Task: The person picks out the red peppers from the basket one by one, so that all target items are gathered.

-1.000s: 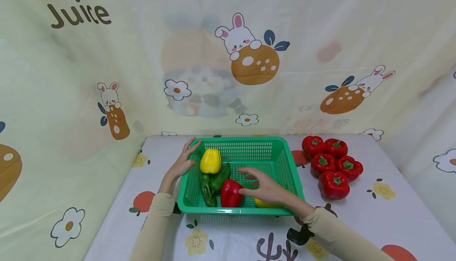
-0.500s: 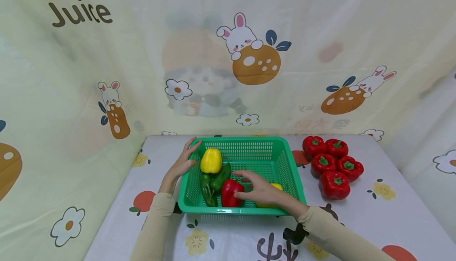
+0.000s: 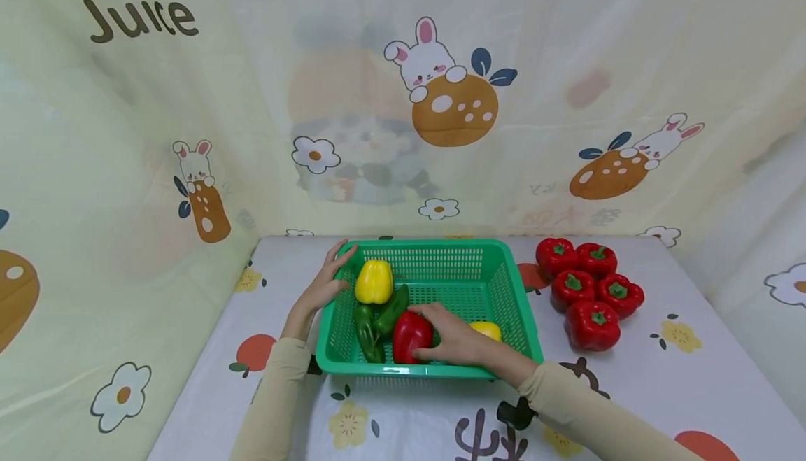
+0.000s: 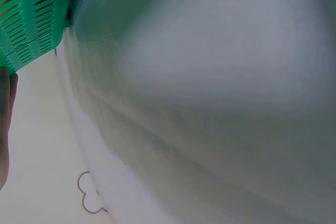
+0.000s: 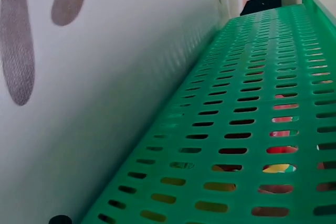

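In the head view, a green plastic basket (image 3: 434, 370) stands on the table. My left hand (image 3: 322, 286) rests at its left rim with fingers extended, the thumb reaching over the edge. My right hand (image 3: 455, 336) reaches inside and holds a red bell pepper (image 3: 411, 337), fingers over its far side and thumb at its near side. Left of that lie two dark-green elongated vegetables (image 3: 392, 313), below a yellow bell pepper (image 3: 374, 282). A second yellow vegetable (image 3: 487, 330) shows partly behind the right hand. The right wrist view shows mostly the basket's slotted wall (image 5: 247, 114).
Several red bell peppers (image 3: 592, 325) are grouped on the table right of the basket. A patterned cloth (image 3: 348, 422) covers the table, and a printed curtain (image 3: 535, 34) hangs behind it. A dark device (image 3: 516, 414) sits under the right wrist.
My right hand has moved left and down onto the red bell pepper, its fingers closing round it. More of the right-hand yellow vegetable shows. The left hand stays at the basket rim.
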### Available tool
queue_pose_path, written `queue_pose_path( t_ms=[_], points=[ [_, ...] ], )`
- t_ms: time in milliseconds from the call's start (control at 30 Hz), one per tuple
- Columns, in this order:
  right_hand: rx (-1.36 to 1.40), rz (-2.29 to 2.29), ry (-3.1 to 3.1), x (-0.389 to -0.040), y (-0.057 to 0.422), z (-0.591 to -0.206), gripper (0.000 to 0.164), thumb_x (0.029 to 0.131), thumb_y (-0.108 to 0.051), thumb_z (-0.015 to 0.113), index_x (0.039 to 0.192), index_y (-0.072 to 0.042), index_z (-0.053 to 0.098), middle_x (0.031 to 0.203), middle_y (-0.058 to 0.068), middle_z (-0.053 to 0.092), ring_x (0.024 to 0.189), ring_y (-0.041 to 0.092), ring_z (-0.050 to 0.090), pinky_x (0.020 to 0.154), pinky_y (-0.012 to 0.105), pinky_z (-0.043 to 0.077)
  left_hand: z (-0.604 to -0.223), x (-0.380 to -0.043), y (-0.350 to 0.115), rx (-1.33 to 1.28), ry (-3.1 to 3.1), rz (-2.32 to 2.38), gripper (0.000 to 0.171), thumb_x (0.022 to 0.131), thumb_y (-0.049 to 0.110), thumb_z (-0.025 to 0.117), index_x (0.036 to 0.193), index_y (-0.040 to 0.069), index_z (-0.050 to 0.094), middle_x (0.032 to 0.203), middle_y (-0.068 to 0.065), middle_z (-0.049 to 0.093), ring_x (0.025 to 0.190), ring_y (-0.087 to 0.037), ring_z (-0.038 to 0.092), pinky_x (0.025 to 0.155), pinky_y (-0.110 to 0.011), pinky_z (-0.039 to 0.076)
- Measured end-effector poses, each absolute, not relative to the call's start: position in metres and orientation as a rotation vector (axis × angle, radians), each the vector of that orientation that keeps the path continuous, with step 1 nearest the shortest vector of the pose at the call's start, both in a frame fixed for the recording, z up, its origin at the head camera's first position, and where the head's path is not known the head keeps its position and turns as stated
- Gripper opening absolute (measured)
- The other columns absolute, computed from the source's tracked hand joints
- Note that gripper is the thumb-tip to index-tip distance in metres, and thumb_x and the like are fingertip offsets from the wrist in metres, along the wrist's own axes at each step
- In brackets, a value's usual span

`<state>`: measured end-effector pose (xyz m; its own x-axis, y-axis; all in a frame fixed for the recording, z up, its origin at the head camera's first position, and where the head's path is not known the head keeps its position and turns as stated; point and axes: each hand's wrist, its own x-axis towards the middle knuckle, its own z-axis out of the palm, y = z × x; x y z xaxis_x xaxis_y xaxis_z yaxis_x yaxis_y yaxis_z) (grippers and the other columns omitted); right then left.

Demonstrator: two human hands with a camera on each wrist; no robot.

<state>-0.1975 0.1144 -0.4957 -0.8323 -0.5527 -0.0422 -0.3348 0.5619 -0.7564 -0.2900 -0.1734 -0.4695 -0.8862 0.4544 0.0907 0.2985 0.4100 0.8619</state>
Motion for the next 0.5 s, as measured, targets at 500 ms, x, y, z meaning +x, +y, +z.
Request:
queue_pose_path(
  t_ms=[500],
  points=[
    [-0.734, -1.179, 2.563, -0.1984, 0.1131, -0.4970, 0.052, 0.087, -0.027, 0.074, 0.126, -0.009, 0.046, 0.115, 0.004, 0.056, 0.100, 0.019, 0.055, 0.074, 0.032, 0.053, -0.4654, -0.2876, -0.1719, 0.674, 2.535, 1.436, 0.080, 0.078, -0.013, 0.050, 0.153, -0.004, 0.025, 0.162, -0.022, 0.000, 0.147, -0.046, -0.001, 0.109, -0.070, 0.014]
  ],
)
